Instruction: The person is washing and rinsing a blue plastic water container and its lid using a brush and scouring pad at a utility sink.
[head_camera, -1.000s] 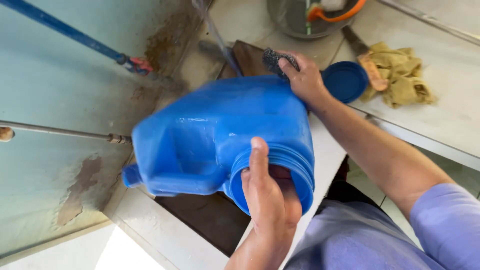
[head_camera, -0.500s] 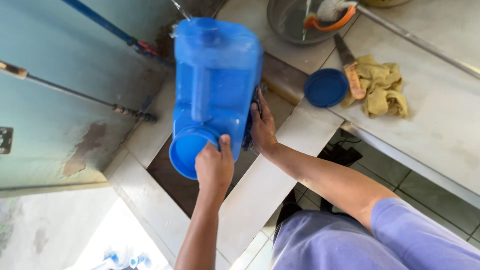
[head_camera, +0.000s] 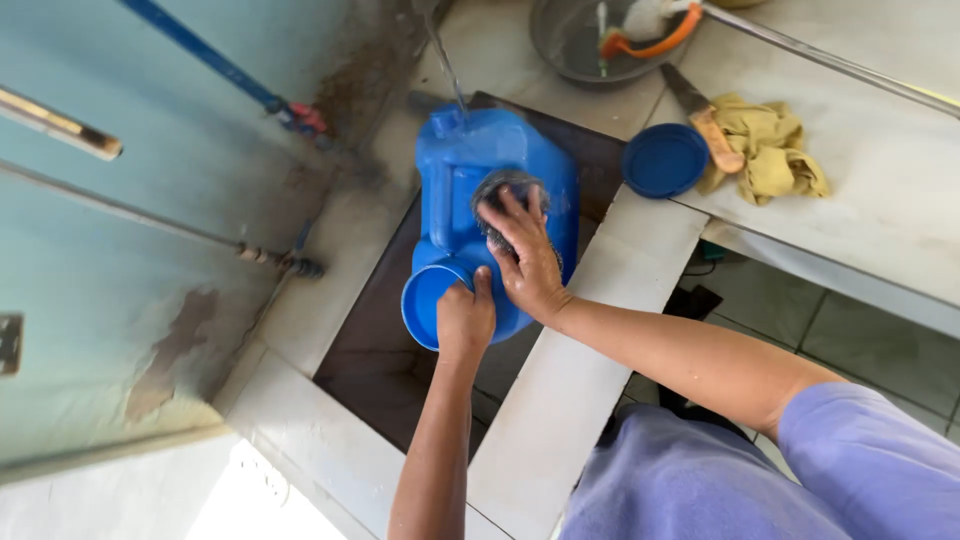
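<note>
A: Slip risk. Your left hand (head_camera: 465, 318) is closed on the rim of the blue jug's (head_camera: 480, 170) open mouth, and the jug is tipped over the dark sink (head_camera: 370, 330) under the water stream (head_camera: 445, 65). A wet rim could twist out.

B: Right hand?

A: Right hand (head_camera: 525, 255), fingers spread, presses a dark scouring pad (head_camera: 500, 190) flat on the jug's side. Push too hard and it rolls.

B: Obstacles?

A: Blue lid (head_camera: 665, 160), knife (head_camera: 705, 115) and yellow rag (head_camera: 770, 150) sit near your right elbow's path, metal bowl (head_camera: 580, 45) behind.
</note>
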